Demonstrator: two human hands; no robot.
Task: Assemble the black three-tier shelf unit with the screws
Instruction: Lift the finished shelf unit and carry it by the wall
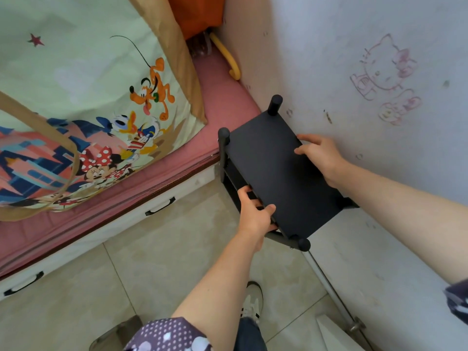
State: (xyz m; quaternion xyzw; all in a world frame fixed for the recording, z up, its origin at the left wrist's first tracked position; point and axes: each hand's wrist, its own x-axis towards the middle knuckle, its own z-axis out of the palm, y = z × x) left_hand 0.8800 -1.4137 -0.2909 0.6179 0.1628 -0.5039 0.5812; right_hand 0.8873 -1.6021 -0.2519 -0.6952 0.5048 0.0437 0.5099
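Note:
The black shelf unit (273, 171) stands upright in the corner between the bed and the wall, seen from above. Round post tops show at three corners of its top board, and lower tiers are partly visible under the left edge. My left hand (255, 214) grips the near left edge of the top board, thumb on top and fingers curled underneath. My right hand (319, 155) holds the right edge next to the wall, fingers curled over the board. No screws are visible.
A bed with a pink mattress (217, 102) and cartoon-print quilt (76, 97) lies to the left, with white drawers (157, 198) below it. The scribbled wall (379, 84) is on the right, a white cabinet (367, 262) beside the shelf. My shoe (253, 300) stands on the tiled floor (152, 262).

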